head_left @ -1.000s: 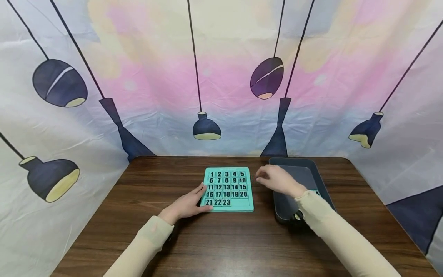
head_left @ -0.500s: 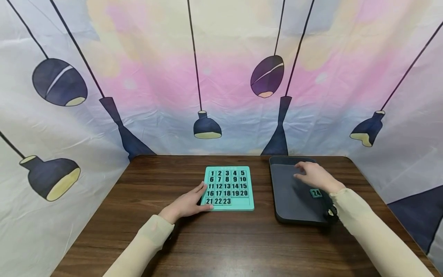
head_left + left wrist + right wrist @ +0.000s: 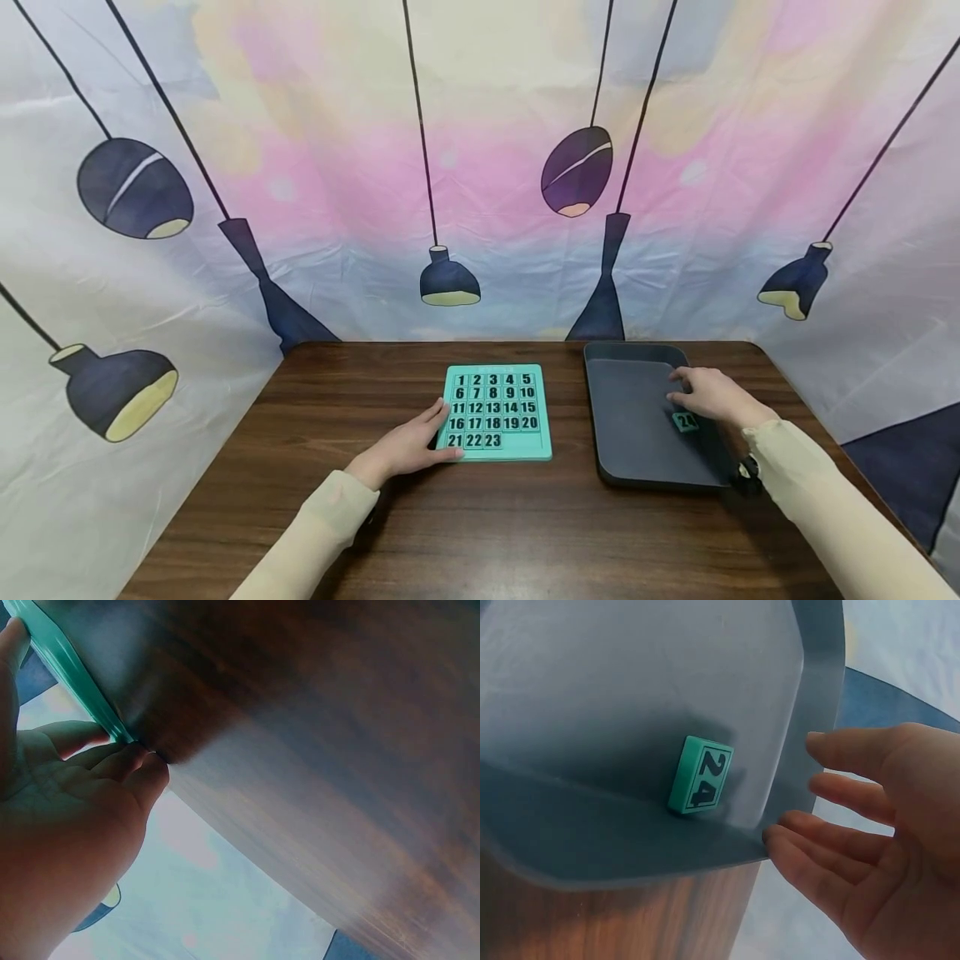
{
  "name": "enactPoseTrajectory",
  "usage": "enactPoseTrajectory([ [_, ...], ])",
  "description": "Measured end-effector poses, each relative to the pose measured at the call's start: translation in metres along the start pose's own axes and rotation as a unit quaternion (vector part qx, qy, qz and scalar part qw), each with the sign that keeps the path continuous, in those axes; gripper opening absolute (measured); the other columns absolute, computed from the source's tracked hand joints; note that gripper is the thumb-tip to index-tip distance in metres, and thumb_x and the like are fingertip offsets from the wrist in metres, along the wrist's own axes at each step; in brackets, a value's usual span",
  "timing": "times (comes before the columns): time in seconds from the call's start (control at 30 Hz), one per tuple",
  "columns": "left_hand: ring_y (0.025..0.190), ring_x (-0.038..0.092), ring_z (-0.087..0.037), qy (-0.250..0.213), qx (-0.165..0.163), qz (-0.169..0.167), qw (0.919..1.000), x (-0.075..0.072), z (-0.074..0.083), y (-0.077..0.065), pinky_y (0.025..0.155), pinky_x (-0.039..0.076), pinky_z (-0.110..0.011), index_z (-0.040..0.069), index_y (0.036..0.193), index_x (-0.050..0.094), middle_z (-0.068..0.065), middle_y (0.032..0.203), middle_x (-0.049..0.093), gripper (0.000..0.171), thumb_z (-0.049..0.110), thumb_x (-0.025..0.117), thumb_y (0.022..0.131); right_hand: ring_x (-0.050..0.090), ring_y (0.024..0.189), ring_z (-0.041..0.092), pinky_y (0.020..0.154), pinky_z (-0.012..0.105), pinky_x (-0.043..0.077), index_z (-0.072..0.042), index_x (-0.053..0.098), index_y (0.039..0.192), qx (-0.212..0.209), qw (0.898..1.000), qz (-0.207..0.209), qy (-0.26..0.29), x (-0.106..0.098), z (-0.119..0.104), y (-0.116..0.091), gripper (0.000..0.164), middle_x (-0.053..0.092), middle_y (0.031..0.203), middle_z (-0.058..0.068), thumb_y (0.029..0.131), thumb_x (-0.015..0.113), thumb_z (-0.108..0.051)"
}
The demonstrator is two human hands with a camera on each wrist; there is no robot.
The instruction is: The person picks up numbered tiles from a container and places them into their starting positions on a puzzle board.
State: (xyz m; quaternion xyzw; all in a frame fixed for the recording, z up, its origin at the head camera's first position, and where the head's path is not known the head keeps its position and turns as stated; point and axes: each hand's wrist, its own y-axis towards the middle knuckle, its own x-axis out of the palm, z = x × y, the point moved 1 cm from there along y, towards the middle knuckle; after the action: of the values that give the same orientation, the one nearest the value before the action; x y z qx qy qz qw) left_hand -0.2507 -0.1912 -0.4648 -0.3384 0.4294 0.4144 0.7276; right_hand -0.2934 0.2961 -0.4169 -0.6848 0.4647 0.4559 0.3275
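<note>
A turquoise number board (image 3: 525, 445) lies on the table, with tiles 1 to 23 in rows and a bare gap at its near right. My left hand (image 3: 401, 451) holds the board's near left corner, thumb by the front edge and fingers along the left side. In the left wrist view the fingertips meet the board's green edge (image 3: 71, 671). A turquoise tile marked 24 (image 3: 705, 777) rests in the dark grey tray (image 3: 637, 450). Over the tray's right side is my right hand (image 3: 716, 396), fingers apart and holding nothing, close to the tile but not touching it.
The tray's raised rim (image 3: 592, 417) stands to the right of the board, with a strip of brown wooden table (image 3: 573, 483) between them. A cloth printed with lamps (image 3: 450, 279) hangs behind the table.
My right hand has moved right, from beside the board to over the tray, then lower near the 24 tile. The left hand and board have stayed in place.
</note>
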Motion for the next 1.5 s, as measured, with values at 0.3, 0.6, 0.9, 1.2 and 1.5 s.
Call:
enactPoseTrajectory([
  [0.3,0.136,0.024,-0.027,-0.005,-0.006,-0.002,1.0,0.001,0.002,-0.002,0.102,0.031,-0.047,0.013,0.15,0.017,-0.007,0.155,0.007,0.092,0.066,0.051,0.083,0.059,0.069,0.02,0.061,0.038,0.048,0.018,0.052,0.117,0.013,0.999,-0.034,-0.022,0.007,-0.011,-0.007,0.046,0.058,0.105,0.031,0.085,0.066,-0.013],
  [0.6,0.136,0.023,-0.027,-0.005,-0.004,0.001,1.0,-0.001,0.001,-0.002,0.102,0.031,-0.047,0.012,0.15,0.018,-0.007,0.155,0.008,0.091,0.065,0.052,0.083,0.044,0.062,0.019,0.053,0.031,0.035,0.016,0.053,0.119,0.035,0.991,-0.13,-0.019,0.009,-0.024,-0.011,0.041,0.057,0.096,0.022,0.079,0.058,0.01],
  [0.9,0.136,0.023,-0.028,0.001,-0.002,-0.002,1.0,-0.003,0.0,-0.001,0.102,0.031,-0.047,0.011,0.15,0.017,-0.009,0.155,0.007,0.092,0.065,0.052,0.083,0.041,0.061,0.018,0.054,0.031,0.032,0.007,0.064,0.094,-0.018,0.996,-0.068,-0.063,0.017,-0.017,-0.012,0.022,0.058,0.079,0.012,0.081,0.051,0.018],
  [1.2,0.136,0.023,-0.027,0.003,-0.002,0.005,1.0,-0.003,0.001,-0.001,0.102,0.031,-0.046,0.01,0.149,0.018,-0.009,0.154,0.008,0.091,0.064,0.051,0.084,0.038,0.054,0.011,0.051,0.028,0.032,0.002,0.066,0.084,-0.051,0.998,-0.04,-0.009,0.025,-0.017,-0.004,0.003,0.049,0.066,0.0,0.082,0.066,-0.001],
  [1.5,0.136,0.023,-0.027,0.006,0.009,0.003,0.9999,0.001,0.001,0.0,0.102,0.031,-0.046,0.009,0.149,0.018,-0.01,0.154,0.008,0.091,0.065,0.05,0.084,0.052,0.075,0.017,0.061,0.033,0.045,0.009,0.063,0.109,-0.055,0.998,-0.014,0.007,0.035,-0.017,-0.002,0.035,0.058,0.099,0.016,0.081,0.069,-0.011],
])
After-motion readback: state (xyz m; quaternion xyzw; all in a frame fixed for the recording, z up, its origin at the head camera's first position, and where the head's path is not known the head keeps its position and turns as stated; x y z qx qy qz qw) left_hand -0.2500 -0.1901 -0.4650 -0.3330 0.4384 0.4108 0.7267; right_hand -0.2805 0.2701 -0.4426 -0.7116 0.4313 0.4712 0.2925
